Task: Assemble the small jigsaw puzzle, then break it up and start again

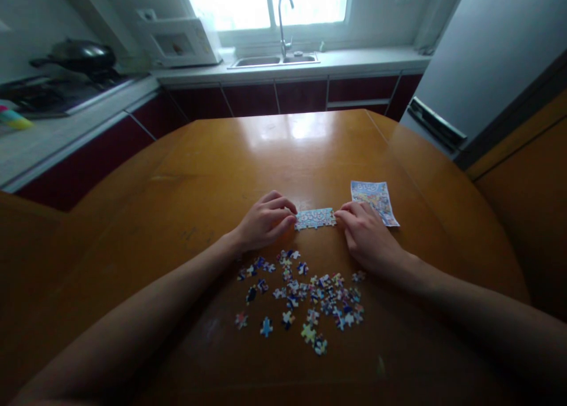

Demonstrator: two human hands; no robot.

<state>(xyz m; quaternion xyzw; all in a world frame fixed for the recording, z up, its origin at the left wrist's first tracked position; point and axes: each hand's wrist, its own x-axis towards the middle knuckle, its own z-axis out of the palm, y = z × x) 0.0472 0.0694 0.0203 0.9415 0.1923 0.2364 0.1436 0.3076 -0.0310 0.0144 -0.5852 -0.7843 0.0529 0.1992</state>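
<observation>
A short joined strip of jigsaw pieces [315, 218] lies on the wooden table [186, 181]. My left hand [264, 220] rests at the strip's left end, fingers curled and fingertips touching it. My right hand [365, 234] is at the right end, fingers pressed together against the strip. Several loose puzzle pieces [305, 299] are scattered on the table just in front of both hands. A printed picture sheet [374, 201] lies flat just beyond my right hand.
Behind the table runs a kitchen counter with a sink and tap [279, 57], a microwave [177, 42] and a wok on a stove [82, 56]. A grey fridge [478, 57] stands at the right. A wooden panel [527, 175] borders the table's right side.
</observation>
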